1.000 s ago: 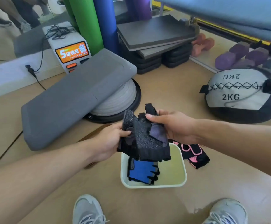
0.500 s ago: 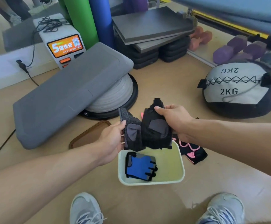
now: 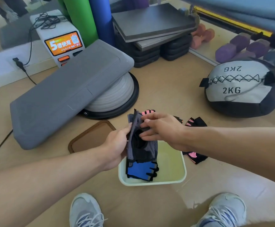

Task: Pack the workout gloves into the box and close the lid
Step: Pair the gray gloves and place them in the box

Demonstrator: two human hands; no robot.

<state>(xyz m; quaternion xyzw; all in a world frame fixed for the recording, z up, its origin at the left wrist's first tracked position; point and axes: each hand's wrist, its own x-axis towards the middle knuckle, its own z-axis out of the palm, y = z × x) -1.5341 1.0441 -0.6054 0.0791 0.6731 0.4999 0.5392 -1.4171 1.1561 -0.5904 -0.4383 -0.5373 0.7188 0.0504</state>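
Both hands, left hand (image 3: 117,146) and right hand (image 3: 162,128), pinch the grey gloves (image 3: 141,145) above the box (image 3: 182,169); loosely folded, they could spring open and block the lid (image 3: 91,136).

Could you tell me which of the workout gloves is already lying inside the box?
The blue glove: it lies in the box; the grey-black one is held above it, the pink-black ones lie on the floor.

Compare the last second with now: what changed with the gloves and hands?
Both hands, left hand and right hand, folded the grey gloves narrower and lowered them toward the box. Blue glove, pink gloves and lid stayed put.
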